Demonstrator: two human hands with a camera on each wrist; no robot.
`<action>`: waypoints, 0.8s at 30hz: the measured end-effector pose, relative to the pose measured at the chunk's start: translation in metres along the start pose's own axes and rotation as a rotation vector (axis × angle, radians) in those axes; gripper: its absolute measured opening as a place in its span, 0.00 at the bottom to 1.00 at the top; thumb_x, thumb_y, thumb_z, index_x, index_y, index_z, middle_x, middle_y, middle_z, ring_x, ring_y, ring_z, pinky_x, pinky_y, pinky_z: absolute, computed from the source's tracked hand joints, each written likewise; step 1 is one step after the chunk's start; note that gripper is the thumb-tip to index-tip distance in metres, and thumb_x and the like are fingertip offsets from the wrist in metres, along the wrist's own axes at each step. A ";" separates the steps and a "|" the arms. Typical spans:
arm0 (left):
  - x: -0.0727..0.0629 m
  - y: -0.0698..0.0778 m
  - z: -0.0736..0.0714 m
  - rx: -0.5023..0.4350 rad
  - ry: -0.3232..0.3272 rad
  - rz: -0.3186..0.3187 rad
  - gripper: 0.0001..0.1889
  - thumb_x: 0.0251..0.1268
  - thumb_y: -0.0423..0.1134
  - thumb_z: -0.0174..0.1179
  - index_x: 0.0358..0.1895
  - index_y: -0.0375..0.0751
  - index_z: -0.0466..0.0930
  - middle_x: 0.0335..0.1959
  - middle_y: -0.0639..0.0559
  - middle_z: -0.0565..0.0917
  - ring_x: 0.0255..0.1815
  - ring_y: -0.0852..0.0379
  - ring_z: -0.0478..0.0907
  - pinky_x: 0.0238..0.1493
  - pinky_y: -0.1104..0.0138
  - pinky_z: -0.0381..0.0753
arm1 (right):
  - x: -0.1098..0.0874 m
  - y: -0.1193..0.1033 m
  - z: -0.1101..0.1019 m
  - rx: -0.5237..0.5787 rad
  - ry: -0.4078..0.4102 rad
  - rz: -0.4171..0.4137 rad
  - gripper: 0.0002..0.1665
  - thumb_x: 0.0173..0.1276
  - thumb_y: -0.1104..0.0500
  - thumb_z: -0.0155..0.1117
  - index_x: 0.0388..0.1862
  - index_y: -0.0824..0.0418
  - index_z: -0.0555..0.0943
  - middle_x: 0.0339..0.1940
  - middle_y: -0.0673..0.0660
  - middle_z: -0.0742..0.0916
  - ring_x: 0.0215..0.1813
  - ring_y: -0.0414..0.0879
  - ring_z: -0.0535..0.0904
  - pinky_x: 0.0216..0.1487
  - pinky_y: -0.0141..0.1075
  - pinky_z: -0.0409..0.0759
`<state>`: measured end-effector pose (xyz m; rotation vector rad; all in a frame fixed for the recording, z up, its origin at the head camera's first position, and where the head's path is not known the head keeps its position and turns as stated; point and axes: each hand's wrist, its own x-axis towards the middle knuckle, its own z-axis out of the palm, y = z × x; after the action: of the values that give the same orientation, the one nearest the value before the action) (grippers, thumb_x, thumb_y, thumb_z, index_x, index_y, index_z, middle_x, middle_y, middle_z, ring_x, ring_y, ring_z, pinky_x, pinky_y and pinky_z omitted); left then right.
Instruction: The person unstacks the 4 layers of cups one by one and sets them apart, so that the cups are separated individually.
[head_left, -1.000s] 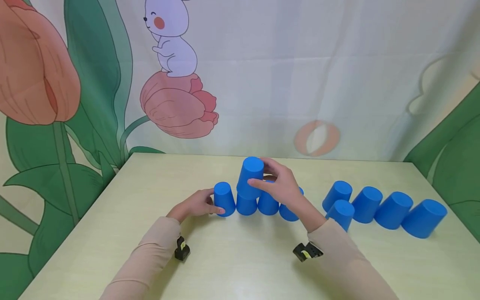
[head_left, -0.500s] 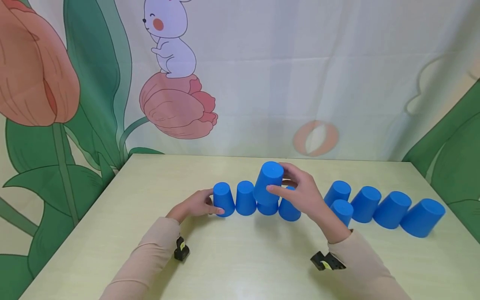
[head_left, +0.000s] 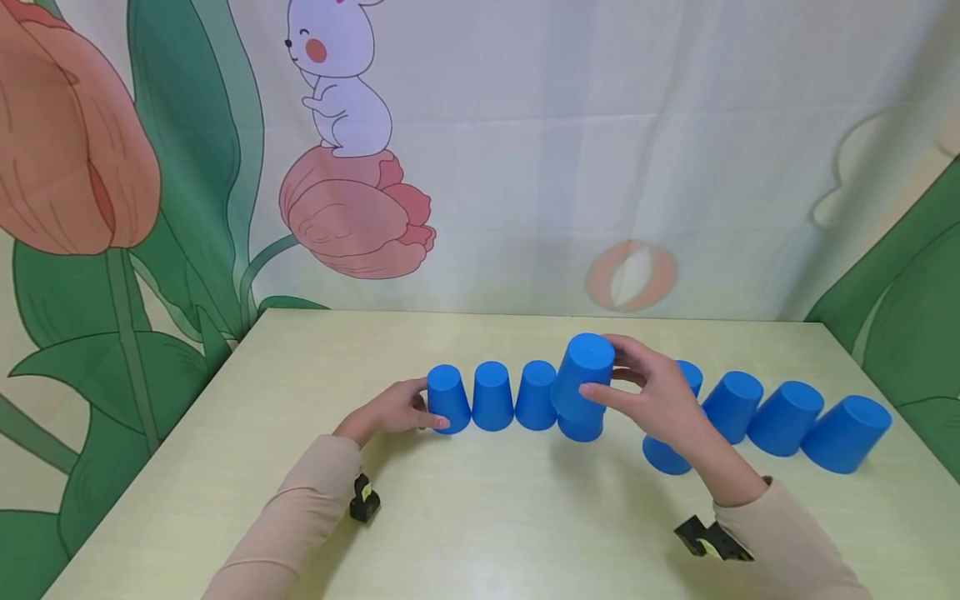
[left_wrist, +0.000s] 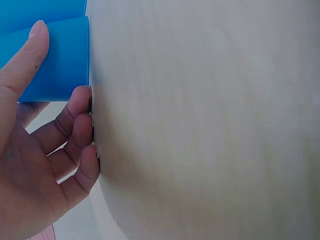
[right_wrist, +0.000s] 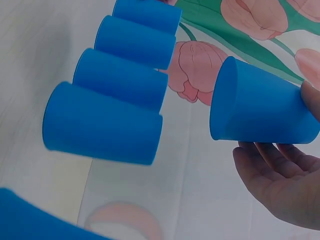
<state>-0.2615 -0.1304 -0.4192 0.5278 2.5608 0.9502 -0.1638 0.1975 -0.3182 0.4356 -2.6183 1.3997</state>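
Observation:
Several blue cups stand upside down in a row across the middle of the table. At the row's left end, my left hand (head_left: 390, 410) holds the end cup (head_left: 447, 400), the thumb on its near side. The left wrist view shows that thumb on the blue wall (left_wrist: 65, 60), the fingers curled low by the tabletop. My right hand (head_left: 656, 396) grips another upside-down cup (head_left: 587, 371) by its side. This raised cup overlaps the row's right-end cup (head_left: 581, 429) in the head view. In the right wrist view the held cup (right_wrist: 265, 110) hangs apart from the row.
More upside-down blue cups stand to the right, among them a middle one (head_left: 786, 418) and the outermost one (head_left: 847, 433). My right hand and forearm partly cover a nearer cup (head_left: 666, 457) and one behind it (head_left: 692, 375). A printed curtain (head_left: 495, 208) hangs behind the pale table (head_left: 480, 517).
My right hand has carried its cup rightward along the row, from above the second cup past the third to the right-end one. The left hand has stayed at the left-end cup.

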 end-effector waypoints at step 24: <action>0.001 0.001 0.000 0.001 0.006 -0.035 0.35 0.51 0.48 0.67 0.61 0.38 0.65 0.36 0.48 0.79 0.32 0.54 0.75 0.36 0.63 0.76 | -0.041 0.028 -0.076 -0.166 0.118 0.113 0.38 0.61 0.50 0.63 0.66 0.63 0.62 0.56 0.68 0.75 0.54 0.65 0.72 0.48 0.59 0.70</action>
<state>-0.2620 -0.1293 -0.4192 0.4801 2.5676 0.9401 -0.1342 0.2825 -0.3086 0.1808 -2.6704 1.1857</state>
